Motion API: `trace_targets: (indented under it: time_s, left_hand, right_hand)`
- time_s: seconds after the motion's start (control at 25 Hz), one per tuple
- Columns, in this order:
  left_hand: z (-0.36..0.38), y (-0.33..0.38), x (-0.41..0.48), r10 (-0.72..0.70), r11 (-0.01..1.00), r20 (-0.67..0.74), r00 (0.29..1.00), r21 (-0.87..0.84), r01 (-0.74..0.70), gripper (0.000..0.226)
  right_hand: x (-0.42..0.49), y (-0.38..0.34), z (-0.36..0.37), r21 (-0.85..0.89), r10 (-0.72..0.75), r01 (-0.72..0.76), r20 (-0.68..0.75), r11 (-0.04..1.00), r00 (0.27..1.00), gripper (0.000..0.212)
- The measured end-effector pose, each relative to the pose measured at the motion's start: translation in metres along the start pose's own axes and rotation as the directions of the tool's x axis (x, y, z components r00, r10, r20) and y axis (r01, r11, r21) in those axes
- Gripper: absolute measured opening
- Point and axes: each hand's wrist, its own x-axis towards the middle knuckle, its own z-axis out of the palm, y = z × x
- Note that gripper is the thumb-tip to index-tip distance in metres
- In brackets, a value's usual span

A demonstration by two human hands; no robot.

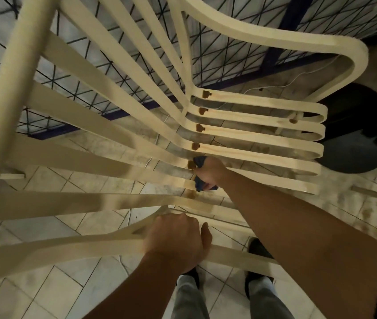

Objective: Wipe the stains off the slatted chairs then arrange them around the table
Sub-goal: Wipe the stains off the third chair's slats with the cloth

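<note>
Head view, looking steeply down. The floor (pixel 68 284) is pale square tile, grimy and mottled with grey. Behind it stands a black wire-mesh fence (pixel 247 10) on a dark blue frame. A thin white cable (pixel 298 79) trails over the tiles. At the right sits a round black pedestal base (pixel 355 139).

One cream-painted wooden slatted chair (pixel 252 132) fills most of the view, its back slats fanning toward the camera and its seat slats running away to the right.

The left hand (pixel 176 238) is low in the middle, fingers curled tightly round a curved rail of the chair frame, thumb lifted a little off the rail. The right arm reaches forward over the chair. The right hand (pixel 210 172) is closed round one bunched dark blue cloth (pixel 200 161) and presses it onto a slat at the bend where seat meets back.

Brown stains (pixel 199 128) mark that bend: five blobs in a row, one per slat, the lowest just beside the cloth. A fainter brown smudge (pixel 189 193) lies on the slat below the hand, and one more blob (pixel 293 121) sits near the front of a seat slat.

At the bottom edge are two legs in grey trousers (pixel 189 295) and two dark shoes (pixel 257 247) on the tiles.
</note>
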Motion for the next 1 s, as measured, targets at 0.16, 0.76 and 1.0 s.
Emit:
trace_targets:
  time_s: [0.16, 0.76, 1.0]
  left_hand:
    - [-0.003, 0.001, 0.002, -0.011, 1.000, 0.024, 1.000, -0.008, 0.011, 0.057]
    - [-0.002, -0.005, 0.000, 0.058, 0.996, 0.034, 0.998, -0.069, -0.055, 0.058]
    - [-0.001, -0.005, 0.002, 0.056, 0.996, 0.046, 0.997, -0.066, -0.053, 0.056]
  right_hand:
    - [0.001, -0.026, 0.018, -0.027, -0.071, 0.069, -0.080, 0.997, 0.994, 0.024]
    - [-0.026, 0.054, -0.019, 0.147, 0.117, -0.071, -0.330, 0.987, 0.937, 0.020]
    - [-0.009, 0.010, 0.011, 0.226, 0.111, -0.067, -0.185, 0.972, 0.976, 0.011]
